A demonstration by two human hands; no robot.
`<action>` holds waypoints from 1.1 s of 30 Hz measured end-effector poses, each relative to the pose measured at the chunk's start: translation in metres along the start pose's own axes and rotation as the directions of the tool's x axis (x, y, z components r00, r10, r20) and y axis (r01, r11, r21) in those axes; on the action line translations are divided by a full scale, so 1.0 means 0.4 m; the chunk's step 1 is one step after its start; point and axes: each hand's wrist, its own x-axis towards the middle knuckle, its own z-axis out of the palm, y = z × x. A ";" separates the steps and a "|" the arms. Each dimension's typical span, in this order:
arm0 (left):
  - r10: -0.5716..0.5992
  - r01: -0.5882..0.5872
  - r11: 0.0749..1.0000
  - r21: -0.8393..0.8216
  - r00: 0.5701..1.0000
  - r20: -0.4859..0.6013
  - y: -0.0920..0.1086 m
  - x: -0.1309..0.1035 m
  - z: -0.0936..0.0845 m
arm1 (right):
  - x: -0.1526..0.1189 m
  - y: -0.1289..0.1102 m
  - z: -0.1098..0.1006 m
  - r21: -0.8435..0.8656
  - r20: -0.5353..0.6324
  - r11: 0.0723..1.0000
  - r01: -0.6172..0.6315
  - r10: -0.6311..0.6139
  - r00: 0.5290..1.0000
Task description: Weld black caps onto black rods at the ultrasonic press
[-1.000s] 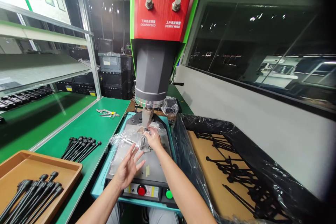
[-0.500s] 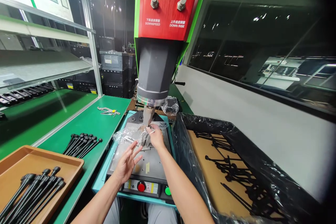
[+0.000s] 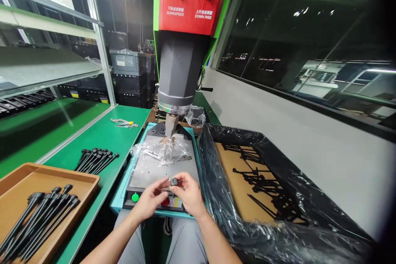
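A small black part (image 3: 174, 182) is pinched between the fingers of my right hand (image 3: 189, 193), above the front of the machine base. My left hand (image 3: 152, 200) is close on its left, fingers bent towards the part; whether its fingertips touch it is hard to tell. Behind both hands, a metal fixture (image 3: 168, 152) wrapped in clear plastic film stands on the grey plate (image 3: 142, 175). The press head (image 3: 175, 70) hangs over the fixture, its metal tip pointing down. A green button (image 3: 135, 197) shows beside my left hand, and a red button (image 3: 165, 202) is partly covered.
On the left, a brown tray (image 3: 93, 178) holds several black rods, and more rods (image 3: 96, 160) lie on the green table (image 3: 123, 144). Pliers (image 3: 123, 123) lie farther back. At right, a plastic-lined box (image 3: 213, 173) holds several black parts on cardboard.
Both hands have come back from the fixture towards the machine's front edge, and the small black part now shows in my right fingers. The view has shifted slightly, uncovering the green button on the left.
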 end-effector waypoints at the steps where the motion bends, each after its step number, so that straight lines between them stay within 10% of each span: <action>1: 0.046 -0.048 0.996 0.072 0.999 0.027 0.014 -0.015 0.008 | -0.002 -0.008 0.014 0.004 0.013 1.000 0.014 -0.014 1.000; 10: 0.201 -0.127 0.829 0.544 0.976 -0.079 0.138 -0.163 -0.035 | 0.002 -0.064 0.122 0.257 0.116 0.963 -0.077 0.049 0.992; 14: 0.260 0.024 0.723 0.691 0.917 -0.303 0.206 -0.268 -0.187 | -0.002 -0.042 0.120 0.245 0.112 0.953 -0.178 0.154 0.982; 19: 0.161 0.660 0.204 0.723 0.706 -0.690 0.302 -0.405 -0.456 | -0.025 0.000 0.092 0.192 0.139 0.937 -0.291 0.267 0.954; 23: 0.082 0.828 0.042 0.559 0.555 -0.828 0.310 -0.464 -0.593 | -0.038 0.013 0.077 0.182 0.139 0.928 -0.325 0.303 0.943; 33: -0.024 0.869 -0.082 0.488 0.488 -0.873 0.227 -0.474 -0.629 | -0.043 -0.004 0.032 0.067 0.086 0.940 -0.335 0.329 0.940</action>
